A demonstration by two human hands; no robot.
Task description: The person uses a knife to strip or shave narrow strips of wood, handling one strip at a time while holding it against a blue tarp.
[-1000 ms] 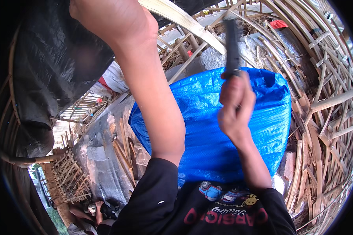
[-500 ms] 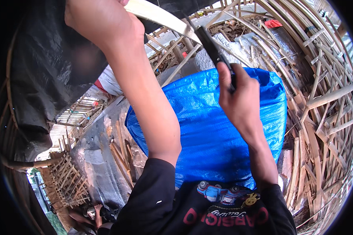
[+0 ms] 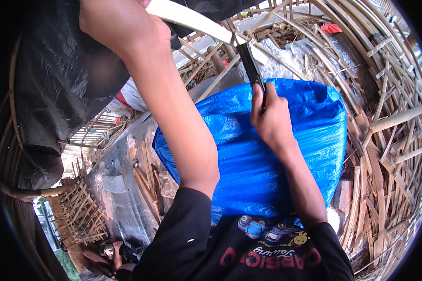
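My right hand (image 3: 271, 110) is closed round the black handle of a knife (image 3: 252, 68), with the thumb along its side. The thin blade points up and away, crossing a pale, curved bamboo strip (image 3: 197, 19) near the strip's right end. My left hand (image 3: 119, 21) is raised at the upper edge, partly cut off by the frame. The strip comes out from it, and the hand appears closed on it, though most fingers are hidden. Below both hands a blue plastic sheet (image 3: 248, 154) lies over my lap.
Bamboo slats and poles (image 3: 380, 187) are stacked along the right. A black tarp (image 3: 37, 93) hangs at the left. Lower left, a woven bamboo piece (image 3: 82, 218) stands near another person's hand (image 3: 117, 246). A grey sheet (image 3: 122, 201) covers the ground, with bamboo pieces (image 3: 147, 187) on it.
My right hand has moved a little left and downward with the knife. The strip's right end now shows beyond the blade. My left hand has hardly moved.
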